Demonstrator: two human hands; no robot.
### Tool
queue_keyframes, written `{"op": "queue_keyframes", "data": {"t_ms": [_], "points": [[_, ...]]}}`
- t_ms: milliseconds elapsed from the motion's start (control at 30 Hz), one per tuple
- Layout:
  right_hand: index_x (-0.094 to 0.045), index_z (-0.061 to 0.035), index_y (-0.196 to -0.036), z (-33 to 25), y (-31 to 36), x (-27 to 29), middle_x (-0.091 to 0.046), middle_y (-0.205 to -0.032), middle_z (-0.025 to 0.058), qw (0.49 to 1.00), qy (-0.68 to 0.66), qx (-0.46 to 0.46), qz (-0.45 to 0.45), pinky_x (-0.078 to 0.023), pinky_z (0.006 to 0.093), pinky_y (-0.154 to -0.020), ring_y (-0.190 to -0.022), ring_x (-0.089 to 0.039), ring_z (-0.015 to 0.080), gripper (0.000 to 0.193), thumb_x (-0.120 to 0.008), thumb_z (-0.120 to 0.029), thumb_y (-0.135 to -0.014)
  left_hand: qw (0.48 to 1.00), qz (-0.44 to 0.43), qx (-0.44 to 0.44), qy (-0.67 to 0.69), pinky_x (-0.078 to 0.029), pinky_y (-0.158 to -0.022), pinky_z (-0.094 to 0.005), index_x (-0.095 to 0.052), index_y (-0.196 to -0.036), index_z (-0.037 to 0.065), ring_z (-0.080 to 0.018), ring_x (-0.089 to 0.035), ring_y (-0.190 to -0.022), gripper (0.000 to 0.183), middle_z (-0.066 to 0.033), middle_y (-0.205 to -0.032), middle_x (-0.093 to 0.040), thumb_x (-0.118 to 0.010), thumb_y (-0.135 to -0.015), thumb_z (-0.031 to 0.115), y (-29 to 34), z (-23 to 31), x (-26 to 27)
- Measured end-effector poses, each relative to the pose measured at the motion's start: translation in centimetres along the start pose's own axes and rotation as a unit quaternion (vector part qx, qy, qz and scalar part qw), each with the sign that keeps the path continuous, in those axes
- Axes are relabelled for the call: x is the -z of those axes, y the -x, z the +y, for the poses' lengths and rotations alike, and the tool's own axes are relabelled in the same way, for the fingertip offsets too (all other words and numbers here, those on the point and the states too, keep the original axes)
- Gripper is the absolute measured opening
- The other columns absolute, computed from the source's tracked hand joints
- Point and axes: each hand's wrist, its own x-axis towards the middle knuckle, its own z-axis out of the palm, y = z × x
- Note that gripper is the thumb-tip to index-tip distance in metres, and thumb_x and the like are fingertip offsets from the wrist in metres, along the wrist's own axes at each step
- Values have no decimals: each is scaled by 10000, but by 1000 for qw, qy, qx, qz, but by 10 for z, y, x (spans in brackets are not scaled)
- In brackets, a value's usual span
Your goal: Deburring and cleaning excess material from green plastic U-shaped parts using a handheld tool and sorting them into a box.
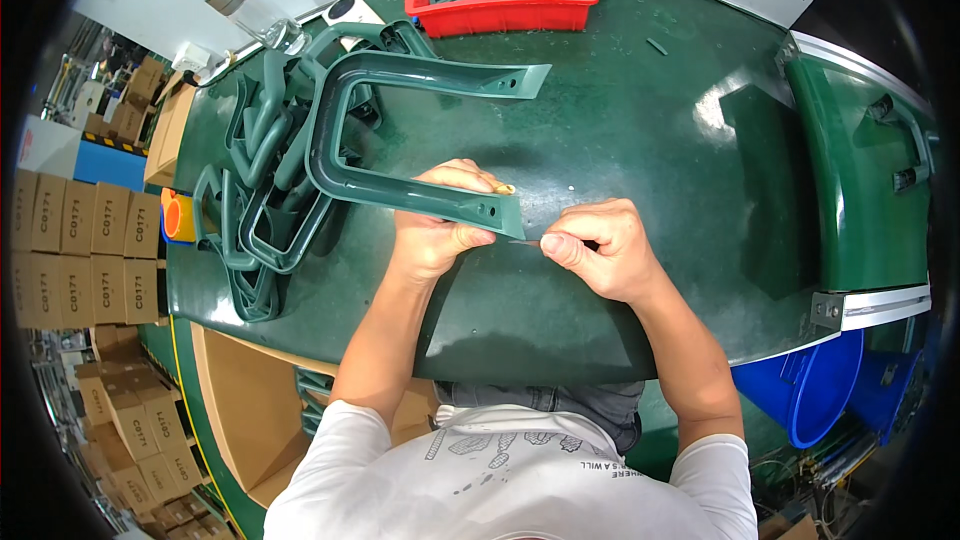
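Note:
My left hand (432, 230) is closed around the lower arm of a green U-shaped plastic handle (330, 130), near its end. The handle's hollow channel faces up, and its other arm reaches right above the table. Something small and yellowish (505, 189) shows at my left fingertips, too small to name. Just right of the held end, my right hand (605, 252) pinches a thin dark sliver (526, 242) between thumb and bent fingers. That sliver points at the handle's end corner; whether it touches cannot be seen. More green handles (265, 140) lie heaped to the left.
At the back stands a red bin (500, 15) of small green pieces, with a loose piece (656, 46) to its right. A glass bottle (255, 12) is back left. Another handle lies on the green conveyor (860, 180) at right. Cartons (85, 220) are stacked left; blue bins (800, 390) stand lower right.

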Motion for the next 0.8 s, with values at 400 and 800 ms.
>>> {"op": "queue_keyframes", "data": {"t_ms": [400,800], "points": [[-572,-9,-603,-4,0,1,-453,-481,60,998,-14,-54,5,-341,285,-427,-436,-434,139,361,-632,-243,-871,999,-23,0,-23,-519,-768,-357,-636,-924,5,-228,-629,-866,415,-110,-886,-643,-846,-588,127,1,-1,0],[-672,-37,-773,-1,0,-12,-545,-630,70,996,36,70,50,-416,317,-484,-531,-536,204,168,-731,-193,-754,990,112,80,5,-474,-718,-288,-618,-993,4,-172,-601,-799,464,-81,-870,-626,-846,-625,169,7,8,-2]]}}
